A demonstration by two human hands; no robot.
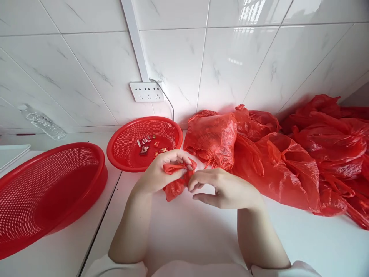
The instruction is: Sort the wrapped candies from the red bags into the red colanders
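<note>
The fingers of the left hand (165,171) are closed on a small, crumpled red plastic bag (175,189), its gathered film pinched between the thumb and the fingers. The right hand (226,188) is loosely open, its fingers curled towards the bag and its thumb held apart below them; the fingertips are right at the bag's edge, but whether they touch the film cannot be told. The bag is between the two hands, above a white, smooth tabletop (196,234), with a lower corner hanging down.

Just beyond the left hand stands a round red plastic basket with perforated sides (122,143), a few small, shiny wrapped sweets (144,150) lying in it. Beyond the right hand, a bulging, wrinkled bundle of red plastic (215,134) rests near the wall, and a long heap of loose, translucent red plastic bags (291,169) spreads from it to the right edge. On the far left is a larger perforated red basket (70,169), with a clear plastic bottle (43,122) behind it. A white socket strip (147,92) is fixed to the wall of white, grey-veined tiles (175,57), above the smaller basket.
</note>
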